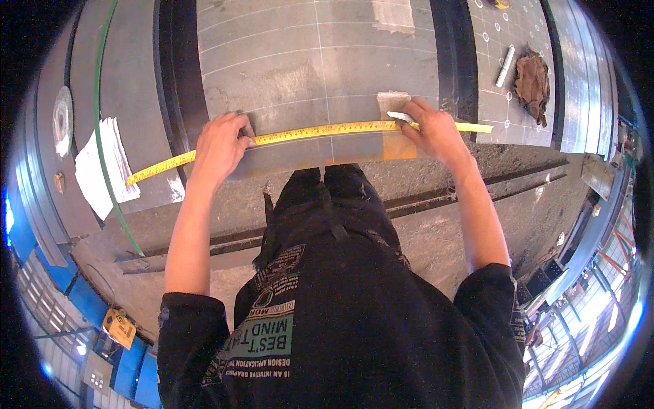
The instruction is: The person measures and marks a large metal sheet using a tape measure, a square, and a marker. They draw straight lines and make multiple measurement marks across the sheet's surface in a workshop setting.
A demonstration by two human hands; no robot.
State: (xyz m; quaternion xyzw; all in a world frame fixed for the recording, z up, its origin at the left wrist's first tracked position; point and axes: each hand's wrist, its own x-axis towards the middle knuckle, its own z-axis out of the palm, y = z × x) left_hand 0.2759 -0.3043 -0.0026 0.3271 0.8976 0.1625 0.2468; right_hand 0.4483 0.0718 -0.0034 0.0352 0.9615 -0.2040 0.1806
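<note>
The yellow tape measure point(327, 129), partly covered, lies along the near edge of the metal plate point(272, 78). The left hand point(221, 145) curls its grip there, whether pinching I cannot tell; the right hand point(436, 131) grips a white marker point(400, 116), one end hidden.

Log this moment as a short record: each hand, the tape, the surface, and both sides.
Left hand: thumb and finger at the tape; whether they pinch it is unclear
Right hand: holds a white stick, over the tape
Tape measure: yellow, stretched crosswise, running past both hands
Surface: grey metal plate with thin pale lines
Left side: white papers with a green strip across them; round disc
Right side: crumpled brown rag beside a white marker
</note>
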